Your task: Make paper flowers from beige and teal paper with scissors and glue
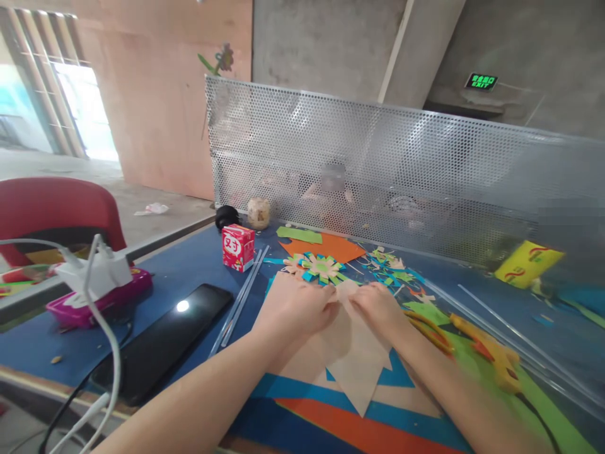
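Both hands meet at the upper end of a pale beige sheet (357, 359), which hangs down to a point toward me. My left hand (302, 306) pinches its top edge from the left, fingers curled. From the right, my right hand (378, 306) grips the same edge, fingers bent close to the left ones. Just beyond the hands lies a layered flower (324, 268) in green, blue and beige. Under the sheet are more beige, blue and orange sheets (340, 413). Whether the material is paper or felt, I cannot tell.
A yellow glue gun (491, 353) lies right of my right arm, near yellow-handled scissors (430, 331) and clear sticks (510, 340). At left are a black phone (165, 340), a red box (237, 248) and a purple power strip (101, 296). A perforated metal screen (283, 139) stands behind.
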Demonstrator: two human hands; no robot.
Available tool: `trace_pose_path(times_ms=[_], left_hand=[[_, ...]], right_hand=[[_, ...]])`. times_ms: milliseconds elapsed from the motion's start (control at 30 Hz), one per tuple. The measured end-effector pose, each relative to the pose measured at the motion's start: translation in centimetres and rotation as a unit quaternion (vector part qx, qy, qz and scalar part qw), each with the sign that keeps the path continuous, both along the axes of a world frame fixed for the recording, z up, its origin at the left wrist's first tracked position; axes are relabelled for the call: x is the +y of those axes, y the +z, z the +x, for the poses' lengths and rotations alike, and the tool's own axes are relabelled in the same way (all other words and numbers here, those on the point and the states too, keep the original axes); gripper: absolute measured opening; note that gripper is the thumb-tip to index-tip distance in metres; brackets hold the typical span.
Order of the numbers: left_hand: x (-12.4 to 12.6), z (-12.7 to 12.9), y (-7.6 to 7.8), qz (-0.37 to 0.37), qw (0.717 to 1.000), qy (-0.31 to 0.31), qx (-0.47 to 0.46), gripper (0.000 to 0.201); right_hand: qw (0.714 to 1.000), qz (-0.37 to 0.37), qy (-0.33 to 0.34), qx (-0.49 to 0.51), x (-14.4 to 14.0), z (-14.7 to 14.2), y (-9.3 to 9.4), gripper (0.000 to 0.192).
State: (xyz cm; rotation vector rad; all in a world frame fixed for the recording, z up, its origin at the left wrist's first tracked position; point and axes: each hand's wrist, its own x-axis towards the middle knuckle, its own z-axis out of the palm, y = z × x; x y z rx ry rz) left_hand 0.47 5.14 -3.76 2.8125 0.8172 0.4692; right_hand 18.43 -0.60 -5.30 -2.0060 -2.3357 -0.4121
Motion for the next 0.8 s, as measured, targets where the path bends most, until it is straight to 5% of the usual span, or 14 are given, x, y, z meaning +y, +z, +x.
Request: trace_pose_path(times_ms=[133,233,400,600,700,800], left_hand=[[-0.5,-0.2,1.4,-0.016,0.998,0.041,-0.04,0.022],[-0.5,-0.4,2.2,-0.07,0.986,0.081,-0.129,0.028],[1.3,-0.2,1.3,-0.154,0.94,0.104,-0.287,0.039],[3.5,-0.5,0.0,-0.101,0.928,0.14,-0.33,0.033],[3.4,-0.8,0.1,-0.066,0.949,0.123,-0.282,0.038],[2.4,-0.6,0.4,-0.043,0.979,0.068,-0.187,0.035]], right_hand=[[0.998,0.018,-0.051,-0.013,0.2,0.6,1.5,0.023],[0.983,0.065,-0.171,-0.01,1.2,3.1,3.7,0.031],[0.954,0.106,-0.28,0.01,1.8,5.4,5.8,0.042],[0.993,-0.055,-0.056,0.094,-0.9,0.2,4.0,0.024],[0.968,-0.125,0.052,0.21,-2.6,-1.5,2.7,0.048],[0.952,-0.139,0.08,0.261,-3.4,-1.4,1.7,0.047]])
